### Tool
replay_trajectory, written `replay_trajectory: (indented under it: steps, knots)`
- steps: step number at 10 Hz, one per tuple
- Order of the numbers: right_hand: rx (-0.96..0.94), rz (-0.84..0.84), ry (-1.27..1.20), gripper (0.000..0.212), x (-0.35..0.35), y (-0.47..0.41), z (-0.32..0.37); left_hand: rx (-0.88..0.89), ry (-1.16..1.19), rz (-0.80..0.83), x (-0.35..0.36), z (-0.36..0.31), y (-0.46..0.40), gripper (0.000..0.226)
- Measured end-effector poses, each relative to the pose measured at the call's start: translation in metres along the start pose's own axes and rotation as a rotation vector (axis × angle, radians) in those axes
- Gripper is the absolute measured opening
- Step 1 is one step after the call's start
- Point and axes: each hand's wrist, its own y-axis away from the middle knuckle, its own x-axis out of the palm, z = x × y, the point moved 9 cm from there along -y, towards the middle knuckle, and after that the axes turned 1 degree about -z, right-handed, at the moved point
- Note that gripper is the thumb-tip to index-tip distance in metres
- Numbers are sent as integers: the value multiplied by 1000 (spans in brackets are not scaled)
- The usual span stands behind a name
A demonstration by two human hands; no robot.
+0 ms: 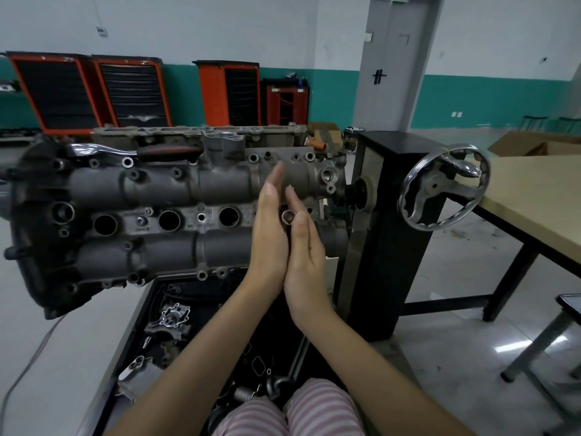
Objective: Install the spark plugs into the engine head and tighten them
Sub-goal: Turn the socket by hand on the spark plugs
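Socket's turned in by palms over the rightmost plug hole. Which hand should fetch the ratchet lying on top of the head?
Probably left. The ratchet lies on the engine head's upper left, on the left hand's side. The right hand could stay steadying the socket between the palms.

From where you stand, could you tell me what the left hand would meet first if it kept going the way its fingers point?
Most likely the engine head: the left hand points its straight fingers up toward the upper cam housing, though depth is hard to judge from one view.
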Motion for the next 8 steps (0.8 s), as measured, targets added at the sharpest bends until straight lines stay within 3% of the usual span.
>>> replay_trajectory:
  steps: [1,3,4,5,6,7,8]
  knots:
    - [-18,14,58,37,3,1,5,-17,-34,95,8,17,22,40]
    - [91,68,25,42,-3,-26,1,14,2,93,6,19,33,47]
    - [52,89,-9,47,-6,-49,17,47,-54,111,11,18,38,47]
    - [15,177,60,58,5,-63,29,58,-50,113,12,16,41,54]
    - [53,269,36,62,18,-40,19,84,-123,75,13,14,31,45]
    - [76,200,-4,42,9,-19,3,108,-239,68,17,3,13,45]
    - [115,156,-114,52,11,12,-9,91,-11,124,21,-22,-15,51]
